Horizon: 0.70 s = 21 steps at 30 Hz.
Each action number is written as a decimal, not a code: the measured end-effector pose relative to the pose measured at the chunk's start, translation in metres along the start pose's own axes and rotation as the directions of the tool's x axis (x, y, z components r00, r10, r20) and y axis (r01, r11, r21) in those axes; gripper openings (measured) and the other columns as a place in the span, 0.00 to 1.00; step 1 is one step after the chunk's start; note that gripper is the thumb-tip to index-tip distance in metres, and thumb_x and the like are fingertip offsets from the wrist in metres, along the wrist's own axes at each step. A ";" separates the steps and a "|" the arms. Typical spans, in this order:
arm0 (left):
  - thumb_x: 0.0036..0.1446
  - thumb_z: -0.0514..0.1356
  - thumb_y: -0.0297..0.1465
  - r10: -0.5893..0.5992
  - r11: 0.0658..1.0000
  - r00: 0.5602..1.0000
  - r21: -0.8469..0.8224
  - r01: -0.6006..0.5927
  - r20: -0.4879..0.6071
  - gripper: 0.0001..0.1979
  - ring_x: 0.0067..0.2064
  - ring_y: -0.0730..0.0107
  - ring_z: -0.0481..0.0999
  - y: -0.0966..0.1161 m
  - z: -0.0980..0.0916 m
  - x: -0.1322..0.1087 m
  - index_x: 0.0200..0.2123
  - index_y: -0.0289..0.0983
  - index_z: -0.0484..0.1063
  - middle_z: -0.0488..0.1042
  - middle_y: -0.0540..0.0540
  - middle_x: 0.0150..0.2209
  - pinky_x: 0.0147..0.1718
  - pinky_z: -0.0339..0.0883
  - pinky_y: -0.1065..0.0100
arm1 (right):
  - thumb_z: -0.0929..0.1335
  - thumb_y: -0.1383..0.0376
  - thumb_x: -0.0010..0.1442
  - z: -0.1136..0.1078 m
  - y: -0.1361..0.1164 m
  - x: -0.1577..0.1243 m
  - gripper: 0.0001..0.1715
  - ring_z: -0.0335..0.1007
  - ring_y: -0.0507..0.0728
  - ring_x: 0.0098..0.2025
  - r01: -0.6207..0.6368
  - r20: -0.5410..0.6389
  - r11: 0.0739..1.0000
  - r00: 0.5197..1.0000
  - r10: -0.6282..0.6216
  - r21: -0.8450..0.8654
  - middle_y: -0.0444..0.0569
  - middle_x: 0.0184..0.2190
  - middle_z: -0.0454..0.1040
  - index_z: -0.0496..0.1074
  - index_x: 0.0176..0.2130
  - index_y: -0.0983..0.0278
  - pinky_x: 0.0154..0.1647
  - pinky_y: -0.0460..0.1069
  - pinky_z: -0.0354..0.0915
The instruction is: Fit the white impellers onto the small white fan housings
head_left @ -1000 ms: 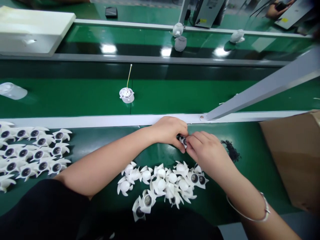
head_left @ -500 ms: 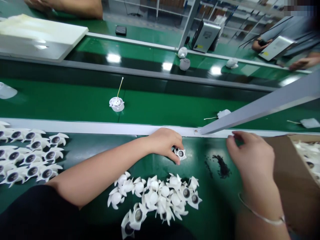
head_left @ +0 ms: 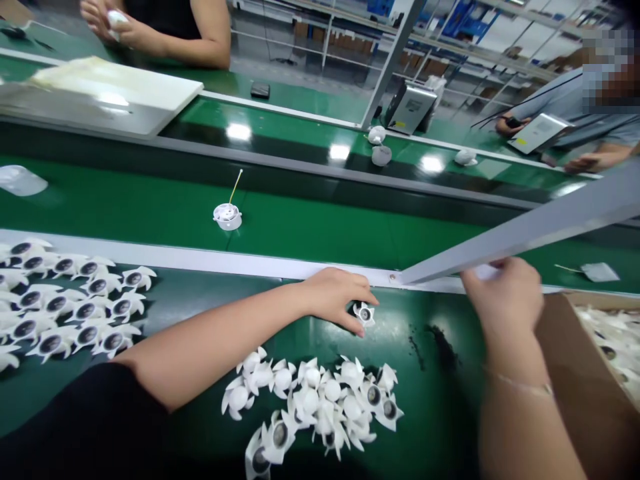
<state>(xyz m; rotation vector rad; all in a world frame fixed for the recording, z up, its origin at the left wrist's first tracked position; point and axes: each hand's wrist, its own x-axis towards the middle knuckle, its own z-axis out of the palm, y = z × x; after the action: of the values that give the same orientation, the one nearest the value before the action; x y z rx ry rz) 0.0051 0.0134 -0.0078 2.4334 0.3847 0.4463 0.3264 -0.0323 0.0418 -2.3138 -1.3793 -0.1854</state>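
Note:
My left hand (head_left: pixel 334 297) pinches a small white fan impeller (head_left: pixel 363 313) against the dark green table, just below the white rail (head_left: pixel 200 261). My right hand (head_left: pixel 503 300) is raised to the right at the rail, under the grey diagonal bar (head_left: pixel 530 230); its fingers curl around something white that I cannot make out. A loose pile of white impellers (head_left: pixel 315 397) lies close to me, below my left hand. A little heap of dark bits (head_left: pixel 440 337) sits between my hands.
Rows of finished impellers (head_left: pixel 70 307) lie at the left. A cardboard box (head_left: pixel 595 373) of white parts stands at the right. On the green belt sit a white housing with a yellow wire (head_left: pixel 227 215) and other parts. Other people work across the belt.
My right hand has left the impeller and moved right and up to the rail. My left hand stays on the impeller. The view has tilted upward.

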 end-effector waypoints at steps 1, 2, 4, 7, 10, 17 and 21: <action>0.47 0.69 0.52 -0.018 0.999 1.000 -0.027 0.018 -0.010 0.33 0.44 0.67 0.76 0.001 -0.001 0.000 0.54 0.44 0.73 0.76 0.49 0.49 0.37 0.61 0.70 | 0.69 0.50 0.54 -0.012 0.002 -0.021 0.24 0.69 0.80 0.48 -0.058 -0.043 0.998 0.997 0.058 -0.008 0.66 0.40 0.73 0.72 0.43 0.64 0.47 0.76 0.61; 0.48 0.68 0.52 -0.045 0.997 0.999 -0.065 0.044 -0.018 0.34 0.43 0.68 0.75 0.002 -0.003 0.001 0.56 0.45 0.72 0.75 0.49 0.52 0.37 0.62 0.70 | 0.68 0.47 0.57 -0.022 0.002 -0.043 0.24 0.72 0.76 0.45 -0.092 -0.027 0.996 0.995 0.092 0.018 0.62 0.39 0.74 0.72 0.45 0.61 0.48 0.73 0.64; 0.52 0.66 0.52 -0.115 0.980 0.993 -0.170 0.107 -0.038 0.32 0.36 0.73 0.74 0.002 -0.005 0.004 0.56 0.45 0.71 0.74 0.48 0.53 0.35 0.63 0.70 | 0.70 0.47 0.57 -0.036 -0.004 -0.088 0.23 0.74 0.70 0.44 -0.185 0.016 0.919 0.981 0.191 0.347 0.57 0.43 0.76 0.71 0.47 0.56 0.46 0.67 0.70; 0.55 0.65 0.49 -0.210 0.928 0.971 -0.337 0.161 -0.115 0.26 0.30 0.78 0.69 -0.002 -0.005 0.008 0.52 0.41 0.74 0.74 0.46 0.48 0.34 0.64 0.71 | 0.73 0.55 0.56 -0.035 -0.025 -0.137 0.15 0.75 0.66 0.49 -0.070 0.237 0.753 0.965 -0.116 0.654 0.56 0.51 0.75 0.73 0.41 0.58 0.44 0.59 0.74; 0.56 0.65 0.46 -0.259 0.888 0.948 -0.431 0.159 -0.185 0.23 0.30 0.79 0.67 -0.006 -0.004 0.010 0.50 0.39 0.75 0.73 0.45 0.47 0.34 0.65 0.71 | 0.73 0.61 0.57 -0.021 -0.051 -0.153 0.10 0.73 0.63 0.54 0.126 0.237 0.716 0.892 -0.384 0.687 0.54 0.54 0.72 0.74 0.41 0.59 0.49 0.57 0.74; 0.53 0.68 0.42 -0.190 0.894 0.972 -0.434 0.114 -0.137 0.20 0.32 0.79 0.68 -0.006 -0.007 0.004 0.46 0.38 0.77 0.72 0.45 0.46 0.33 0.65 0.72 | 0.71 0.66 0.61 0.000 -0.076 -0.146 0.09 0.74 0.62 0.53 0.523 0.075 0.670 0.756 -0.650 0.527 0.56 0.54 0.72 0.77 0.44 0.61 0.51 0.57 0.73; 0.56 0.67 0.39 -0.102 0.916 0.994 -0.393 0.078 -0.040 0.14 0.32 0.79 0.69 -0.009 -0.012 0.006 0.43 0.38 0.78 0.72 0.46 0.46 0.35 0.65 0.73 | 0.69 0.68 0.63 0.005 -0.076 -0.148 0.11 0.76 0.60 0.50 0.524 0.067 0.690 0.771 -0.634 0.499 0.56 0.52 0.75 0.78 0.46 0.61 0.49 0.56 0.74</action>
<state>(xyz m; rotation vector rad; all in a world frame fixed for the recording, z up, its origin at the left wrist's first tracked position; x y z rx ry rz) 0.0044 0.0292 -0.0029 2.0086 0.3896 0.5042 0.1872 -0.1188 0.0111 -1.4788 -2.0065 0.2214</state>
